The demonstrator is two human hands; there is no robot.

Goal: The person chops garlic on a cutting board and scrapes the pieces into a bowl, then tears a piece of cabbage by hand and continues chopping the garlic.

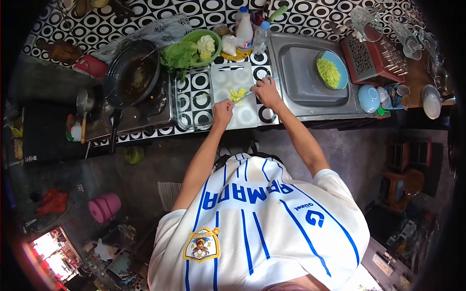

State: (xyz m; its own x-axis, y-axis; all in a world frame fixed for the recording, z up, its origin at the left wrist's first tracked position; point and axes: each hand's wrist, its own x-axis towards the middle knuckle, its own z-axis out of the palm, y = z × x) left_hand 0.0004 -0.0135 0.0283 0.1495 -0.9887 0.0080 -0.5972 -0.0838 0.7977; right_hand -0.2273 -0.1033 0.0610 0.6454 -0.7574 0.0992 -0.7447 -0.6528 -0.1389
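A whitish cutting board (240, 119) lies on the patterned tiled counter. Small yellow-green chopped pieces (237, 93) are heaped at its middle. A thin knife (243, 97) slants across the board beside them. My right hand (267, 92) is closed around the knife at its upper right part. Next to the heap, at the knife's lower left end, my left hand (223, 114) has its fingers pressed together; what they hold, if anything, is too small to tell.
A dark wok (133, 72) sits on the stove at the left. Behind the board stand a green basin (217, 56) of vegetables and bottles (244, 31). The sink (310, 109) at right carries a blue bowl (342, 72) with shredded greens. A glass tray (194, 127) lies left of the board.
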